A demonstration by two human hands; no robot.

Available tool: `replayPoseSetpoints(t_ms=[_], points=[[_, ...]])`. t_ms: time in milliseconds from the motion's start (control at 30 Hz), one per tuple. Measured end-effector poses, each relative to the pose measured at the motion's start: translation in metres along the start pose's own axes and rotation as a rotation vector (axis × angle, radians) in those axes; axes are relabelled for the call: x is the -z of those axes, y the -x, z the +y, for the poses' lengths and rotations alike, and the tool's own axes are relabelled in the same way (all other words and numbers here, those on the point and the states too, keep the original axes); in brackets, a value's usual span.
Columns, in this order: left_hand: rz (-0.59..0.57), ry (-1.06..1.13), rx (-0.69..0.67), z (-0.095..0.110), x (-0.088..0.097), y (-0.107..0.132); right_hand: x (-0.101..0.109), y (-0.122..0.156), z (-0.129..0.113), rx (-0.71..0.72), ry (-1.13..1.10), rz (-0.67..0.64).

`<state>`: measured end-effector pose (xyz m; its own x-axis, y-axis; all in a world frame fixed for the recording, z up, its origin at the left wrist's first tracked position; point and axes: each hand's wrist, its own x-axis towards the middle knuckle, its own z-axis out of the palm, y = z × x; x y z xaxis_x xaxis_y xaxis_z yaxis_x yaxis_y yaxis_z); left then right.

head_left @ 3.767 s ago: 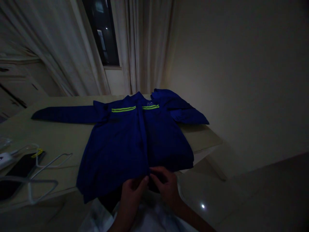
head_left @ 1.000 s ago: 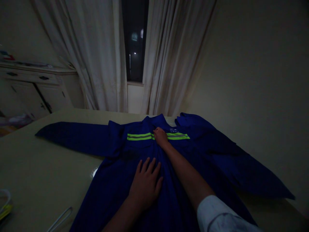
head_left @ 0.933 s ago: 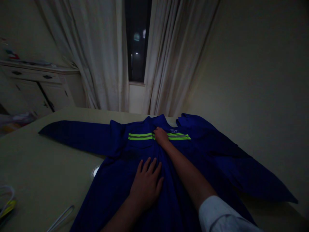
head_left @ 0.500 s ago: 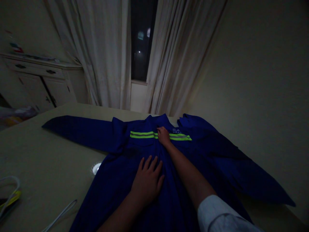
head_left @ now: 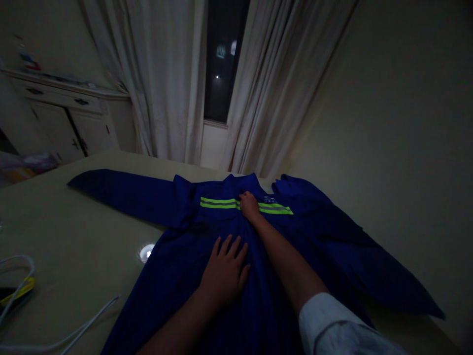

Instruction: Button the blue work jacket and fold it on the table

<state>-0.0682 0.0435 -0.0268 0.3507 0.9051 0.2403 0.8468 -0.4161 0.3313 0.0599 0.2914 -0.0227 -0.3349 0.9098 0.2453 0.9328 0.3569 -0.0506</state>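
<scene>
A dark blue work jacket (head_left: 207,251) with a green and grey reflective stripe across its chest lies spread on the table, collar at the far side and both sleeves stretched outward. My left hand (head_left: 226,268) rests flat on the front of the jacket, its fingers spread. Farther up, at the stripe below the collar, my right hand (head_left: 250,204) is closed in a pinch at the front opening. What the fingertips grip there, cloth or a fastener, is too small and dark to make out.
Left of the jacket, a small round shiny object (head_left: 146,253) lies on the table (head_left: 84,236). White cables (head_left: 88,323) and a yellow and black item (head_left: 18,291) are at the near left. A wall borders the right side; curtains (head_left: 166,84) and a cabinet (head_left: 74,118) stand behind.
The view has tilted slightly, showing more of the cable at the lower left. Both hands stay at nearly the same places on the jacket.
</scene>
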Motion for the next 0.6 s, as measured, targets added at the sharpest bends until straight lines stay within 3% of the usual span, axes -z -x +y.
replayPoseSetpoints(t_ms=[600], points=[[0.018,0.009,0.004,0.000,-0.004,0.001,0.024,0.004,-0.013,0.125,0.173,-0.104]])
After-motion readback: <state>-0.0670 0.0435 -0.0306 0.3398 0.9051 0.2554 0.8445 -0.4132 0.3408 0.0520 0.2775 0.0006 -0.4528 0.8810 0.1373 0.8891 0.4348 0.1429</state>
